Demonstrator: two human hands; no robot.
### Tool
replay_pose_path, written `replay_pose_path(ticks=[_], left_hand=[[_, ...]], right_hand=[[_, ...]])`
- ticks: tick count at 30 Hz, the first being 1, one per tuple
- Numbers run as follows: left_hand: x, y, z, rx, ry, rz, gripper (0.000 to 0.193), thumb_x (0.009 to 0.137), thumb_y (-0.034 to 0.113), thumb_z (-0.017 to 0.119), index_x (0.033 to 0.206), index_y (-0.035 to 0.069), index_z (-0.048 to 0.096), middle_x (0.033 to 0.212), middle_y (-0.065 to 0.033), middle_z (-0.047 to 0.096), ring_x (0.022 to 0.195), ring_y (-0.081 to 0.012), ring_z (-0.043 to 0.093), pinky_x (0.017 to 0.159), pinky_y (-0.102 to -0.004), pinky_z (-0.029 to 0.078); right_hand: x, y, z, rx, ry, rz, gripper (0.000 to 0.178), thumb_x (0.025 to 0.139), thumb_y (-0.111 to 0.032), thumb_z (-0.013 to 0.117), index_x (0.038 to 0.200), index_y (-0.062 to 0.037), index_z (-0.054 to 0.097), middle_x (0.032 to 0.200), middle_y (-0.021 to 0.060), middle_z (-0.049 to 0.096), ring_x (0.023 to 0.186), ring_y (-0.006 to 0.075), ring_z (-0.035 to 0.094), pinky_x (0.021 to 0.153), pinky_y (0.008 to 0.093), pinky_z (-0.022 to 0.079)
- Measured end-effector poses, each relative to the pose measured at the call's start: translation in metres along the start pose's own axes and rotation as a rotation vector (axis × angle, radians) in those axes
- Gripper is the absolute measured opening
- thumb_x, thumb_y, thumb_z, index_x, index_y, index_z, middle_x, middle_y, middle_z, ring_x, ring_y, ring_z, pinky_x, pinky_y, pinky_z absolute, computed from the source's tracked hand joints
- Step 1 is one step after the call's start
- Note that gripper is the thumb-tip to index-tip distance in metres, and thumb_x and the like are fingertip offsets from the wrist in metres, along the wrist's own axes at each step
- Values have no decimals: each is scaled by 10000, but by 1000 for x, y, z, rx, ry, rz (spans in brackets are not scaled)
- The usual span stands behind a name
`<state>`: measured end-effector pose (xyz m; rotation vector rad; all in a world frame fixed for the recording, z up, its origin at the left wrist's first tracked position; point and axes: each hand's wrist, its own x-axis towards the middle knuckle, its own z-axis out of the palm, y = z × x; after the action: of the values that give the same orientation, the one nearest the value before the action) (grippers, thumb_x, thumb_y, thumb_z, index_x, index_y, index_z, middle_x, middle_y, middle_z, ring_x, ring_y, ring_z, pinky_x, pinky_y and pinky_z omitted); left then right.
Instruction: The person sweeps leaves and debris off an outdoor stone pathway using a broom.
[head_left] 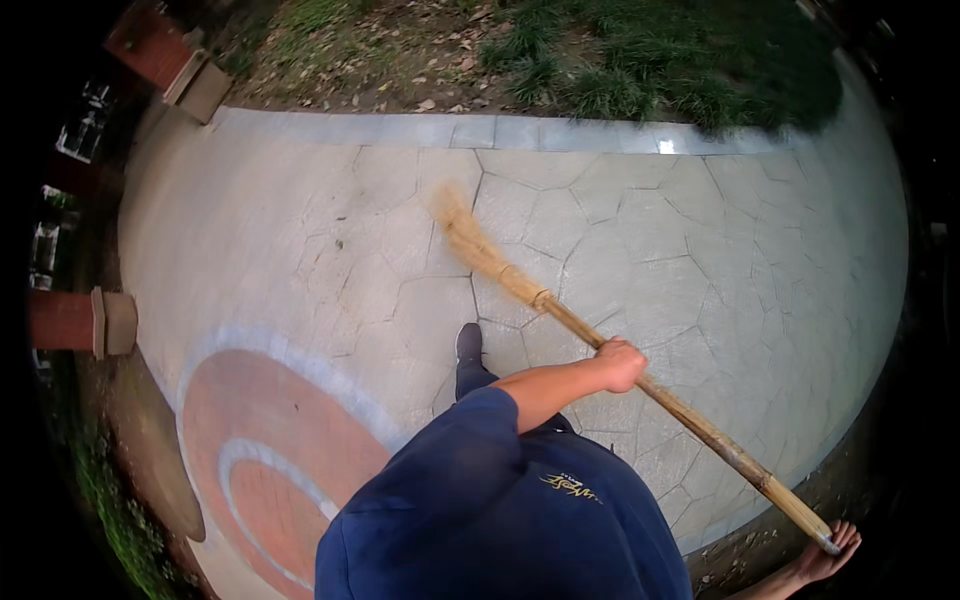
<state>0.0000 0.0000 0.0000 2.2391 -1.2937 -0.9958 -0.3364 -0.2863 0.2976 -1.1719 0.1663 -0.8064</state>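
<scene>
The right hand (825, 555), at five o'clock, cups its spread fingers around the top end of a long bamboo broom (640, 385). Further up the pole, just right of centre, the left hand (620, 365) is wrapped tight around the handle. From there the broom slants toward eleven o'clock, its straw head (468, 238) blurred over the cracked stone paving (700, 250). A dark shoe (469, 343) stands at centre. Grass (620, 60) lies at twelve o'clock.
</scene>
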Motion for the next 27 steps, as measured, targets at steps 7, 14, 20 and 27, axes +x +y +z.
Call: replay_pose_path(ticks=[7, 14, 20, 27], left_hand=[[26, -64, -34, 30, 282, 127, 124, 651, 96, 556, 759, 90, 617, 843, -100, 603, 921, -258, 537, 811, -383, 391], [-106, -195, -39, 46, -8, -204, 158, 684, 140, 562, 813, 91, 639, 867, -125, 618, 916, -276, 567, 828, -387, 411], [-212, -249, -50, 6, -189, -285, 200, 662, 143, 545, 831, 90, 639, 854, -130, 618, 895, -278, 575, 811, -405, 409], [-158, -233, -91, 11, 138, -175, 161, 660, 140, 558, 771, 65, 646, 839, -140, 623, 875, -276, 578, 814, -380, 405]], right_hand=[[-36, 50, 160, -214, 319, -161, 168, 848, -163, 429, 702, -80, 434, 567, -3, 313, 542, 135, 321, 609, 318, 326], [-13, 154, 228, -280, 262, 80, 257, 897, -223, 426, 687, -114, 324, 621, -12, 281, 554, 93, 307, 640, 269, 349], [-8, 226, 236, -79, 238, 295, 206, 891, -215, 458, 738, -91, 396, 626, -9, 329, 553, 97, 336, 644, 281, 377], [27, 186, 216, -59, 187, 140, 170, 894, -172, 436, 752, -81, 413, 633, -6, 317, 570, 96, 312, 659, 262, 353]])
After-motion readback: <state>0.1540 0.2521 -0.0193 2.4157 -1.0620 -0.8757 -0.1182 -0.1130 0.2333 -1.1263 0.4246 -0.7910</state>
